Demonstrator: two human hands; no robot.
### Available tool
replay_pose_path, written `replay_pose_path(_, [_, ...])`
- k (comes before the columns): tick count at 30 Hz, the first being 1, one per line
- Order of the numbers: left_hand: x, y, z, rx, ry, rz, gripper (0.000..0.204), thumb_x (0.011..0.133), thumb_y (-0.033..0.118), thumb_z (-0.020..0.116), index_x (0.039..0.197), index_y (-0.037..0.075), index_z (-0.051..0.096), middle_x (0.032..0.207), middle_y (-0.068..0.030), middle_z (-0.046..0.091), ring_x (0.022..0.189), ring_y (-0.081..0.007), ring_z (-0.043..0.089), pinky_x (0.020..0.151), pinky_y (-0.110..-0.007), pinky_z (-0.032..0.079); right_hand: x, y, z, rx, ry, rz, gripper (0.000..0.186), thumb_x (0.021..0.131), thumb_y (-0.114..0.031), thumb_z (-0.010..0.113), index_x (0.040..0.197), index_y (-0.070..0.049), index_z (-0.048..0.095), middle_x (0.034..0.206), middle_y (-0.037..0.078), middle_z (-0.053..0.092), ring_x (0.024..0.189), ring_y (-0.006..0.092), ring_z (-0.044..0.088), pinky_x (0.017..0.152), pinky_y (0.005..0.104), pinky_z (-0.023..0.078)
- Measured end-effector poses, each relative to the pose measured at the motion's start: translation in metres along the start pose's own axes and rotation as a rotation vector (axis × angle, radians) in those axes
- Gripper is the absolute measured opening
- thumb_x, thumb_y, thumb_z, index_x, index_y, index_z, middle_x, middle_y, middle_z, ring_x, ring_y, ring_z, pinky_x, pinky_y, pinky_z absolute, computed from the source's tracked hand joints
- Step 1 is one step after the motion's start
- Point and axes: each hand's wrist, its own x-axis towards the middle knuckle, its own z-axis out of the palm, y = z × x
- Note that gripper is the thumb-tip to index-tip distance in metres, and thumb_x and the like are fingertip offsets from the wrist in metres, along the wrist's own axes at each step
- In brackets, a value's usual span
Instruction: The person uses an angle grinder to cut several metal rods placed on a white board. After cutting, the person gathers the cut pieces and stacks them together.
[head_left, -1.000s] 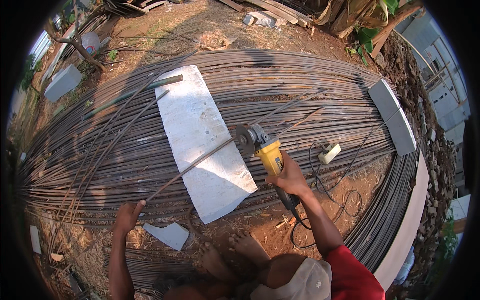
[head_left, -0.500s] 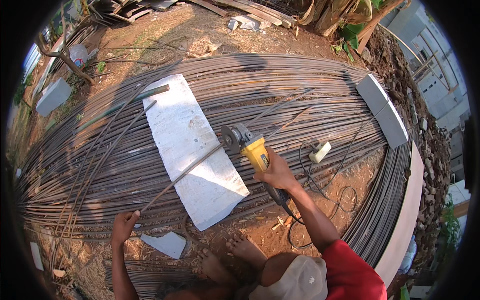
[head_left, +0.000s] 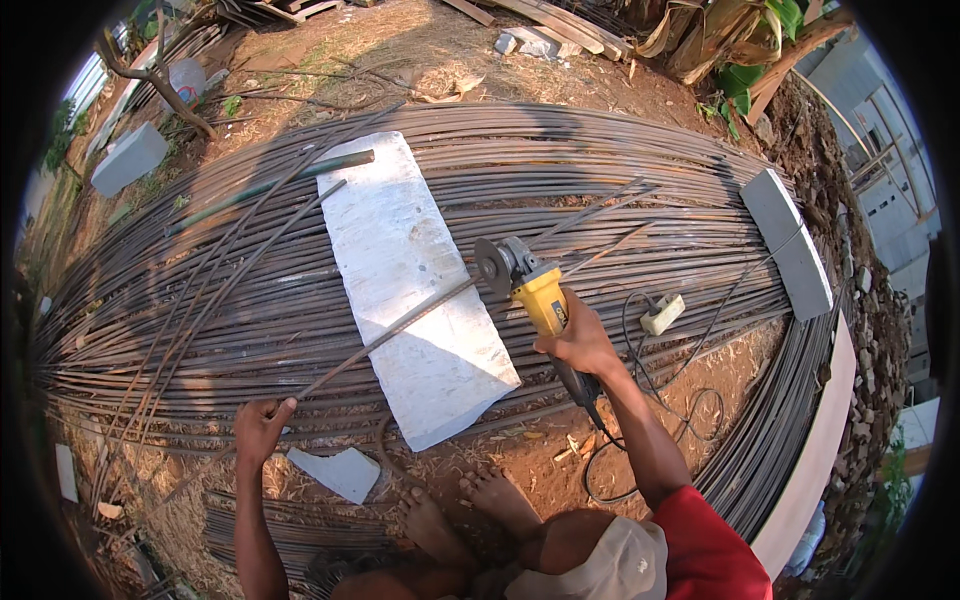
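Ground: sunlit reddish soil with dry straw; a broad bed of steel bars spans the frame from left edge to right of centre.
Power tool: yellow-and-black angle grinder, located just right of frame centre, its head toward the upper left and its tail toward the lower right.
Disc: grinding disc, at the right end of the visible run of the rod; I cannot tell whether the two touch.
Workpiece: steel rod, inclined from lower left up to frame centre, crossing over the slab; I cannot tell whether it continues beneath the disc.
Right hand: right hand, fingers wrapped around the grinder body, grip clamped.
Left hand: left hand, lower left of the frame, thumb and fingers together, clamped on the rod.
Support: white slab, left of centre, tilted, lying across the bars; sun and shadow divide its lower part.
Pipe: dark green pipe, upper left, one end over the slab's top.
Supply: I see a pale socket block right of centre, near a looped black cable.
Fragment: broken slab piece, lower left of centre, near the bare feet.
Right margin: grey block on the bars; below it, a pale board beside further bars.
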Motion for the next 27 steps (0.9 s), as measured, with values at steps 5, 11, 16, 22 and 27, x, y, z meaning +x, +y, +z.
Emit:
replay_pose_path(5, [-0.006, -0.005, 0.006, 0.03, 0.053, -0.008, 0.08, 0.095, 0.068, 0.069, 0.059, 0.003, 0.038, 0.052, -0.0064, 0.03, 0.055, -0.0229, 0.024, 0.061, -0.046, 0.03, 0.001, -0.001, 0.005, -0.031, 0.011, -0.028, 0.08, 0.069, -0.022, 0.087, 0.137, 0.005, 0.055, 0.112, 0.027, 0.074, 0.109, 0.0437, 0.071, 0.096, 0.0468, 0.054])
replay_pose_path(11, [-0.008, -0.004, 0.013, 0.137, 0.111, 0.032, 0.078, 0.097, 0.066, 0.067, 0.061, 0.001, 0.044, 0.055, -0.0133, 0.037, 0.057, -0.0312, 0.03, 0.063, -0.05, 0.034, 0.001, 0.005, 0.004, -0.029, 0.021, -0.073, 0.08, 0.068, -0.023, 0.087, 0.136, 0.005, 0.055, 0.111, 0.026, 0.074, 0.107, 0.0427, 0.072, 0.095, 0.0463, 0.054])
replay_pose_path(16, [-0.015, 0.039, 0.006, 0.154, -0.014, -0.007, 0.064, 0.104, 0.055, 0.062, 0.074, 0.0, 0.053, 0.06, -0.0175, 0.044, 0.062, -0.0363, 0.041, 0.062, -0.051, 0.037, -0.002, 0.002, -0.003, -0.009, 0.004, 0.044, 0.081, 0.068, -0.021, 0.088, 0.138, 0.005, 0.055, 0.115, 0.022, 0.071, 0.109, 0.0342, 0.069, 0.099, 0.0412, 0.051])
replay_pose_path(22, [-0.018, 0.025, 0.028, 0.099, 0.08, 0.186, 0.047, 0.108, 0.045, 0.057, 0.091, 0.001, 0.055, 0.067, -0.0187, 0.049, 0.06, -0.0382, 0.044, 0.059, -0.049, 0.037, 0.002, 0.005, -0.004, -0.043, 0.0, 0.01, 0.083, 0.067, -0.024, 0.088, 0.137, 0.005, 0.055, 0.113, 0.022, 0.071, 0.105, 0.0349, 0.069, 0.096, 0.0421, 0.052])
replay_pose_path(27, [-0.016, 0.034, 0.028, 0.122, 0.113, 0.143, 0.05, 0.104, 0.048, 0.065, 0.088, 0.001, 0.06, 0.065, -0.018, 0.051, 0.06, -0.0375, 0.046, 0.059, -0.048, 0.039, 0.001, 0.005, -0.002, -0.005, -0.001, 0.009, 0.086, 0.065, -0.025, 0.089, 0.139, 0.006, 0.054, 0.114, 0.023, 0.071, 0.107, 0.0374, 0.07, 0.098, 0.044, 0.052])
